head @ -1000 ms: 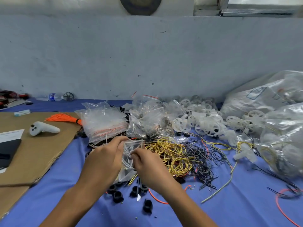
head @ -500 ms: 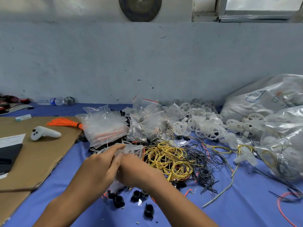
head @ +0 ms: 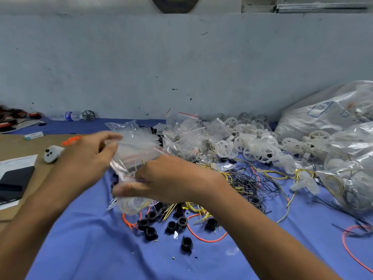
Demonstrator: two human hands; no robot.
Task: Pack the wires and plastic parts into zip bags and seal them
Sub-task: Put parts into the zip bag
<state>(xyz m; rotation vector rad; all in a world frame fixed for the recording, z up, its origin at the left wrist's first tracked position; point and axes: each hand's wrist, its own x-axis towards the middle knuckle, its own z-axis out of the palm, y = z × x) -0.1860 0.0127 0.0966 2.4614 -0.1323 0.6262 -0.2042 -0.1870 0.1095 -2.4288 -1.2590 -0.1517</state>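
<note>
now clear zip bag (head: pixel 129 201) blurred; pale wires coiled inside

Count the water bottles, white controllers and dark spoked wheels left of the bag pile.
water bottle: 1
white controller: 1
dark spoked wheel: 1
Total: 3

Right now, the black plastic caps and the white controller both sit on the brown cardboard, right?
Not quite: in the head view the black plastic caps lie on the blue cloth; only the white controller sits on the brown cardboard.
</note>
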